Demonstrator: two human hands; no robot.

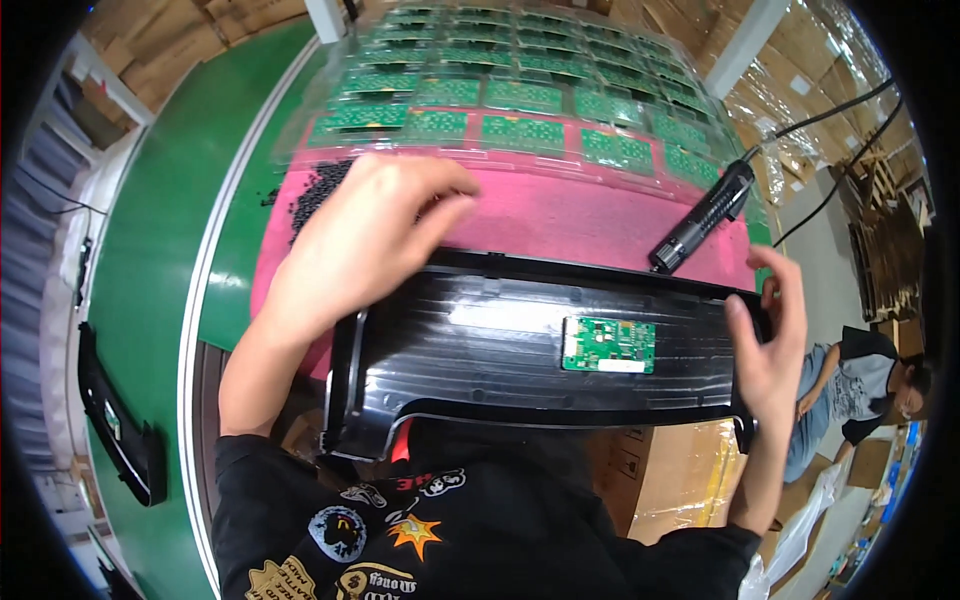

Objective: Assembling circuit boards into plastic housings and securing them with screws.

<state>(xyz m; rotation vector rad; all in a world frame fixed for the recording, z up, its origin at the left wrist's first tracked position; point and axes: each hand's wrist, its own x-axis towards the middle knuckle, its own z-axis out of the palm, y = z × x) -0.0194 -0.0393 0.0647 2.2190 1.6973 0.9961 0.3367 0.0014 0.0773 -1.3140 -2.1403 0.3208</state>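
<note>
A long black plastic housing (480, 345) lies with its hollow side up in front of me, its near edge cut out in the middle. Inside it, right of centre, rests a green circuit board (608, 345) with a white strip. My left hand (375, 225) hangs over the housing's far left corner. Its thumb and forefinger are drawn together in a pinch, and whatever may be between the tips is too small and blurred to make out. At the housing's right end is my right hand (775, 335), thumb and fingers apart, holding nothing I can see.
A pink mat (560, 215) covers the work surface. Small black parts (318, 195) are heaped at its left. A black electric screwdriver (703, 215) with a cable lies right. Clear trays of green boards (520, 97) stand behind. Another black housing (115, 420) lies left; a person (855, 390) sits right.
</note>
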